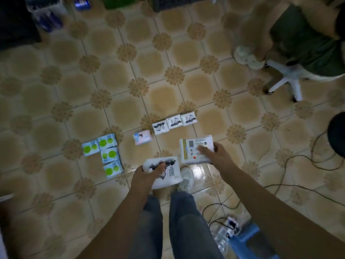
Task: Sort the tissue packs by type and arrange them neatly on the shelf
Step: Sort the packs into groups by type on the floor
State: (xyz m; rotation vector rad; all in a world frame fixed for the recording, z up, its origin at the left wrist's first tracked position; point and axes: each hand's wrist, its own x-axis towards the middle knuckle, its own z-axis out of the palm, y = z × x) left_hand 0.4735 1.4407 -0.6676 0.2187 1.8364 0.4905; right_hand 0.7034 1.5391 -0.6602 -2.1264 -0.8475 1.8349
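Observation:
I stand over a tiled floor with tissue packs laid out on it. My left hand [147, 173] grips a white pack with black ink-style print [168, 173]. My right hand [214, 153] holds a white pack turned label side up, with a yellow strip and barcode [192, 148]. On the floor lie several blue packs with green circles [104, 152] at the left, one pink pack [142, 137] in the middle, and three white packs with black print [174, 122] in a row beyond it. No shelf is in view.
A white swivel chair base [287, 79] and a seated person's foot [248, 57] are at the upper right. Black cables [298, 165] trail across the floor at the right. A blue stool with a power strip [248, 238] sits by my legs. Dark crates and bags line the top edge.

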